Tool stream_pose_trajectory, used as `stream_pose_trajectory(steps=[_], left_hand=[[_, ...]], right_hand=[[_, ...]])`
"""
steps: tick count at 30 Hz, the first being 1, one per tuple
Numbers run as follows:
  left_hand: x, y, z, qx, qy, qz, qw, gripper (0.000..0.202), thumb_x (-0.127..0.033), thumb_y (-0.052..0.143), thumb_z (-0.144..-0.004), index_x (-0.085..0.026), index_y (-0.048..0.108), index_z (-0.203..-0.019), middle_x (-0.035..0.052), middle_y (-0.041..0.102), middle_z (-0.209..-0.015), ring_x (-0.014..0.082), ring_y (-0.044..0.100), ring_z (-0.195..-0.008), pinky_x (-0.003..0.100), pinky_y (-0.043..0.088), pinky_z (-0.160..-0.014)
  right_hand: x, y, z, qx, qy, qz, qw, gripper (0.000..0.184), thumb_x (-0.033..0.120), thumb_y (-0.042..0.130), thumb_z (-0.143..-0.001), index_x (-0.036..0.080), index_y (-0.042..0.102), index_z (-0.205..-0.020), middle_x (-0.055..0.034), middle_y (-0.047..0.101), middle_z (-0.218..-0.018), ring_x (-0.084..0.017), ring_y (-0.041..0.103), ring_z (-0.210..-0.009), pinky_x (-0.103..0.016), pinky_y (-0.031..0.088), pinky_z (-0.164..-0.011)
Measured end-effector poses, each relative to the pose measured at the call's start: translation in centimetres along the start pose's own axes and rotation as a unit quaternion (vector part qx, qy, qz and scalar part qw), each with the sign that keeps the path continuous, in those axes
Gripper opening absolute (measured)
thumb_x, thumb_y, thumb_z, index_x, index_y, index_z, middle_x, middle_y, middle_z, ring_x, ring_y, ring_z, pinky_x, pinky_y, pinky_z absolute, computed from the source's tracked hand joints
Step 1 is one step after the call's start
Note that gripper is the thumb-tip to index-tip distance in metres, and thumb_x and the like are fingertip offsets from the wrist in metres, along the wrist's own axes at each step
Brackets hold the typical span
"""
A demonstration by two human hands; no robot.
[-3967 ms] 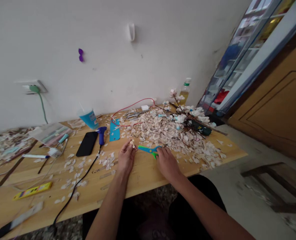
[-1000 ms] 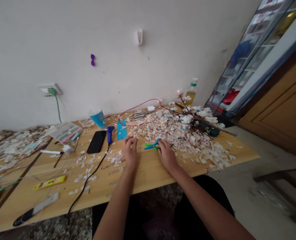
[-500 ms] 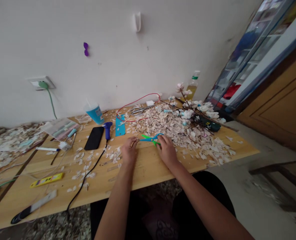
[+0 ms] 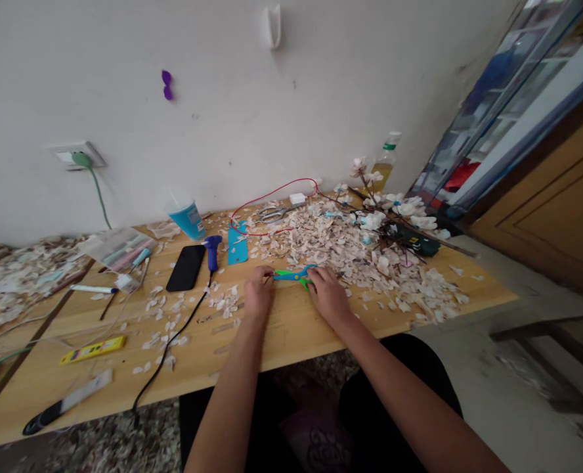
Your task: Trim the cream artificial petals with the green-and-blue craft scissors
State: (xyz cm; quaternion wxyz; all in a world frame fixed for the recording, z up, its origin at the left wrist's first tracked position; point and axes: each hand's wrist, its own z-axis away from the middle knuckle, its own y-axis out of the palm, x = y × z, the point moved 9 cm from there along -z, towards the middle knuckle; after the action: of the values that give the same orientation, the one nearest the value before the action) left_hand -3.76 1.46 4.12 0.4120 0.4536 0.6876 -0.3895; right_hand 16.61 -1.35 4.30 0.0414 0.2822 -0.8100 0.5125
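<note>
My right hand [image 4: 329, 293] grips the handles of blue and green scissors [image 4: 295, 276] above the front middle of the table. The blades point left, towards my left hand [image 4: 259, 289], and their tips reach its fingertips. My left fingers are pinched together; what sits between them is too small and hidden to make out. Just beyond the scissors spreads a heap of pale dried petals [image 4: 321, 236]. Behind the left hand lies a blue card [image 4: 237, 244].
A blue glue gun [image 4: 213, 253] with a black cord lies beside a phone [image 4: 186, 268]. A blue cup [image 4: 188, 220] stands near the wall. Flowering branches [image 4: 385, 213] and a bottle [image 4: 383, 167] are at right. A yellow box [image 4: 93, 349] and a knife [image 4: 67, 402] lie front left.
The scissor blades, spread apart before, have come closer together, and their tips now meet my left fingertips. The whole view has shifted slightly.
</note>
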Motion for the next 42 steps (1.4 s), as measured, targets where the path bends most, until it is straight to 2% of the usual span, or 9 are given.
stream_pose_trajectory(steps=[8,16,28,36,42], left_hand=[[-0.7,0.4,0.0,0.019,0.063,-0.039,0.997,0.022,-0.009,0.063,-0.073,-0.025,0.071,-0.086,0.0054,0.071,-0.093,0.0204,0.065,-0.081,0.036,0.052,-0.082],[-0.6,0.0,0.0,0.005,0.049,-0.037,0.998,0.017,-0.01,0.066,-0.074,-0.024,0.072,-0.083,0.0042,0.07,-0.085,0.0193,0.064,-0.077,0.033,0.05,-0.077],[-2.4,0.6,0.5,0.031,0.161,-0.124,0.979,0.013,-0.01,0.059,-0.081,-0.02,0.066,-0.084,0.005,0.068,-0.089,0.0172,0.065,-0.083,0.031,0.052,-0.078],[-1.9,0.6,0.5,0.024,0.142,-0.131,0.981,0.012,-0.014,0.06,-0.084,-0.02,0.07,-0.089,0.0058,0.069,-0.094,0.0164,0.066,-0.08,0.031,0.052,-0.078],[-1.7,0.1,0.5,0.009,0.108,-0.116,0.987,0.009,-0.024,0.069,-0.083,-0.021,0.076,-0.089,0.0048,0.068,-0.086,0.0176,0.066,-0.078,0.03,0.052,-0.076]], right_hand=[[-0.3,0.3,-0.1,0.006,0.007,-0.002,1.0,0.031,0.015,0.05,-0.091,0.018,0.063,-0.119,-0.0117,0.063,-0.115,-0.029,0.052,-0.111,-0.042,0.047,-0.096],[-0.6,0.5,0.0,0.002,0.011,-0.009,1.0,0.029,0.016,0.049,-0.092,0.018,0.064,-0.117,-0.0115,0.064,-0.112,-0.028,0.054,-0.108,-0.04,0.048,-0.093],[-0.6,0.8,0.2,0.001,-0.001,-0.01,1.0,0.027,0.015,0.051,-0.091,0.018,0.063,-0.115,-0.0117,0.064,-0.112,-0.028,0.054,-0.108,-0.041,0.046,-0.095],[-0.5,0.2,0.3,-0.005,0.005,-0.017,1.0,0.025,0.015,0.05,-0.092,0.018,0.065,-0.112,-0.0109,0.066,-0.107,-0.028,0.055,-0.106,-0.04,0.047,-0.093],[-0.5,-0.4,0.0,-0.037,0.018,-0.002,0.999,0.029,0.016,0.054,-0.088,0.014,0.061,-0.116,-0.0143,0.062,-0.111,-0.03,0.052,-0.108,-0.043,0.046,-0.094]])
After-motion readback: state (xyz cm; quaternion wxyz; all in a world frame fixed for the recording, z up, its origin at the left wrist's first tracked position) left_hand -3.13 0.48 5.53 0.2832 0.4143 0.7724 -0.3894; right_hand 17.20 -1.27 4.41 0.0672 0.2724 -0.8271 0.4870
